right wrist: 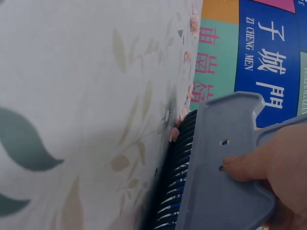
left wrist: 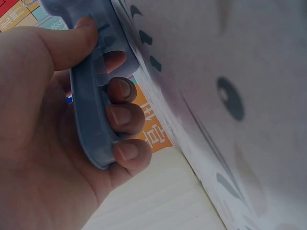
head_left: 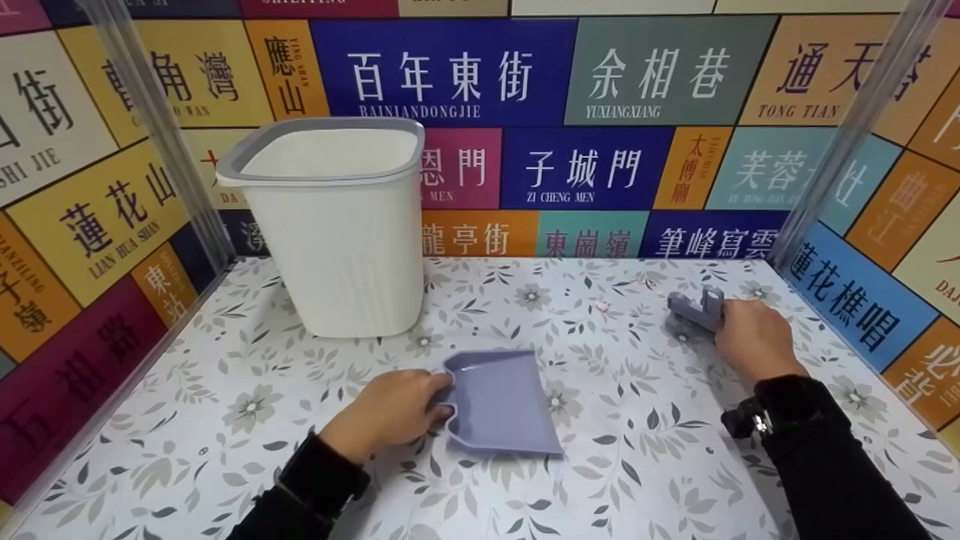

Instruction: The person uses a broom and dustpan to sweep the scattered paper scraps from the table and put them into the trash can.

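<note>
My left hand [head_left: 394,405] grips the handle of a grey-purple dustpan [head_left: 501,405], which lies on the table with its wide edge facing right. The left wrist view shows fingers curled round the looped handle [left wrist: 88,115]. At the right, my right hand [head_left: 757,341] holds a small grey hand brush [head_left: 699,309]. In the right wrist view the thumb lies on the brush head [right wrist: 228,158], and its dark bristles [right wrist: 177,182] meet the tabletop. Small pink scraps [head_left: 602,306] are scattered left of the brush; some lie against the bristles in the right wrist view.
A white bin [head_left: 345,255] with a grey rim stands at the back left, behind the dustpan. The tabletop [head_left: 600,480] has a floral pattern. Walls with coloured sign panels [head_left: 442,71] enclose the back and both sides.
</note>
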The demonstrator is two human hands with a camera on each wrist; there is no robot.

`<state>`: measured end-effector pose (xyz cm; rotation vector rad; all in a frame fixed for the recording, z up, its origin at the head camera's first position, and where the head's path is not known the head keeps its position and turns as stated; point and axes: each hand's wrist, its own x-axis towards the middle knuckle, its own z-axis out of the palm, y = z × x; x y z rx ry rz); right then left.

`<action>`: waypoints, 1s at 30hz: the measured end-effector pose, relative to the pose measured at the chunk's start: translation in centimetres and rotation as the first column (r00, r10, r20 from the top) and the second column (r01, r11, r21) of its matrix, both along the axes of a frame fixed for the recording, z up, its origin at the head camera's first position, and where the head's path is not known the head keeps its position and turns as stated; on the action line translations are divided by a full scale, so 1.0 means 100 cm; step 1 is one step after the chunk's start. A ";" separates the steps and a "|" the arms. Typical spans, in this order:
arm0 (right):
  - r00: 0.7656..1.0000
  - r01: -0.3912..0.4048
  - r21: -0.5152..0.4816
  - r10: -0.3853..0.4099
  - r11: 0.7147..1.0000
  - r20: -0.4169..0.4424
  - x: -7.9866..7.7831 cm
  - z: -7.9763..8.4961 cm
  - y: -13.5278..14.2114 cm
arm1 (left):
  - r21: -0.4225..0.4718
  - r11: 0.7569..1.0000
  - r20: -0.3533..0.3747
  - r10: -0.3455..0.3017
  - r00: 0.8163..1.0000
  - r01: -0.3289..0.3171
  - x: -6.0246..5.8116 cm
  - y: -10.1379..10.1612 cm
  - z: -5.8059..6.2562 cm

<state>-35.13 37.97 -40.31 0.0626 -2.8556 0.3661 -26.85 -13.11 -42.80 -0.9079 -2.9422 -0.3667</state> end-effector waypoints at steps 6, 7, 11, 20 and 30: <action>1.000 0.014 0.014 -0.014 1.000 -0.004 0.001 0.011 0.002 | 0.001 1.000 -0.008 -0.005 1.000 0.005 0.000 0.000 0.000; 1.000 0.013 0.016 -0.013 1.000 -0.004 0.001 0.013 0.002 | 0.001 1.000 -0.006 -0.004 1.000 0.004 0.000 0.000 0.000; 1.000 0.006 0.022 -0.006 1.000 0.003 0.001 0.019 0.002 | 0.001 1.000 -0.006 -0.001 1.000 0.001 0.000 0.000 -0.001; 0.994 0.000 0.003 0.000 1.000 0.106 0.003 0.040 -0.002 | 0.020 1.000 -0.016 -0.005 1.000 0.006 0.001 0.000 0.000; 0.999 0.049 -0.045 -0.050 0.998 -0.013 -0.006 0.045 0.005 | 0.015 1.000 -0.013 -0.008 1.000 0.008 0.001 0.000 0.000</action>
